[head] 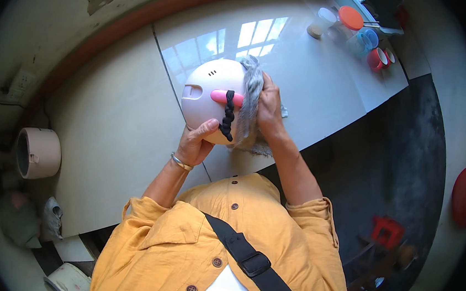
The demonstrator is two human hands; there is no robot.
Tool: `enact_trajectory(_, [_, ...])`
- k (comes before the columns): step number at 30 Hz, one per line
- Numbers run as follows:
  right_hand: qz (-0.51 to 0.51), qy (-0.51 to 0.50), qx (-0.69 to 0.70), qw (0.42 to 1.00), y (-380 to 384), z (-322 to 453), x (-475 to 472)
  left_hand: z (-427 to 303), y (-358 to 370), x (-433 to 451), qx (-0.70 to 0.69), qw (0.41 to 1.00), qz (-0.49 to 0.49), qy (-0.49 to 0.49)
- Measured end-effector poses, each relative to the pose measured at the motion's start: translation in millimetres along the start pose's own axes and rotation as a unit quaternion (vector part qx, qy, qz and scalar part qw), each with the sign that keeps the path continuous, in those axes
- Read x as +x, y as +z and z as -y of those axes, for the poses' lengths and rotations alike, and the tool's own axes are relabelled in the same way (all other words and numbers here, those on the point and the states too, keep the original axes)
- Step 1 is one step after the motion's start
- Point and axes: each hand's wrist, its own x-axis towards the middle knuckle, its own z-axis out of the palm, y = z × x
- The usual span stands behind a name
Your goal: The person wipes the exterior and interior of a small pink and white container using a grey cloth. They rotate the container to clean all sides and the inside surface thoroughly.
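Between my two hands is a round, pale pink lid [206, 114], apparently of plastic, with vent slots and a recessed latch. A bright pink handle [219, 96] crosses its top, and a black twisted cord [228, 116] hangs from that handle. My left hand [198, 140] grips the lid's near edge, thumb on top and fingers underneath. A grey fuzzy cloth [250, 97] is in my right hand [268, 107], pressed along the lid's right rim. Part of the cloth droops below the lid. The lid's underside is hidden.
A pale pink rice cooker body [45, 154] stands lidless on the table's [105, 134] left. Far right are an orange-lidded container [350, 17], red cups [376, 59] and blue plastic cups [364, 42]. A wall socket [23, 81] is at left. A red stool [387, 231] is on the floor.
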Motion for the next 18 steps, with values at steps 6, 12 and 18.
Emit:
enact_trajectory(6, [-0.068,-0.193,-0.136,0.969,14,-15,-32,-2,2,6,-0.011,0.999,-0.022,0.043])
enact_trajectory(12, [-0.046,-0.067,-0.023,0.996,8,6,-37,-14,-9,2,0.025,0.999,0.004,-0.023])
enact_trajectory(18, [-0.059,0.01,0.16,0.985,2,3,-15,-25,0,8,-0.023,0.999,0.046,-0.014])
